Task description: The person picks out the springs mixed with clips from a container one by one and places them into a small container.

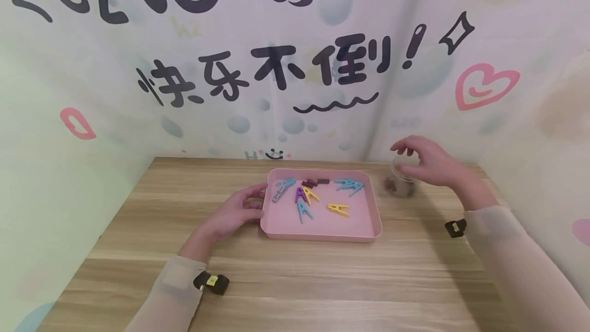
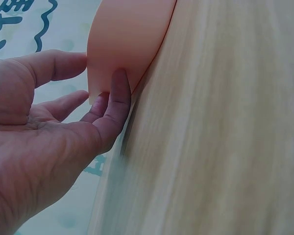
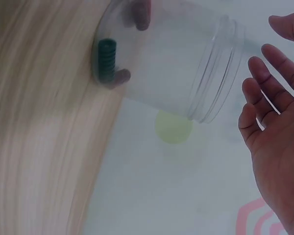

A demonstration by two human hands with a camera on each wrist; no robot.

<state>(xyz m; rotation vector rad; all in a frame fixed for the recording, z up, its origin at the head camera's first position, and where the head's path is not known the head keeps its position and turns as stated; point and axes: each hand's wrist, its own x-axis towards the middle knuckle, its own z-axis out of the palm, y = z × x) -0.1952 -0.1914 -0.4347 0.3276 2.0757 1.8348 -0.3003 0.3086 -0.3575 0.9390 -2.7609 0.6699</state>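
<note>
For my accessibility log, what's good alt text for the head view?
A person's left-hand grip touches the side of a pink tray holding clothespins and dark pieces on a wooden table. The right-hand grip hovers over a clear jar.

We see a smooth plastic tray against the left hand and a clear, smooth-walled jar below the right hand. Under both, the tabletop looks wood-grained.

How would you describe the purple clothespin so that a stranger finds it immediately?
On the wooden table, find the pink tray that the left hand touches. In the tray's left half, the purple clothespin lies immediately left of a yellow clothespin. Its colour sets it apart: no other clothespin in the tray is purple.
</note>
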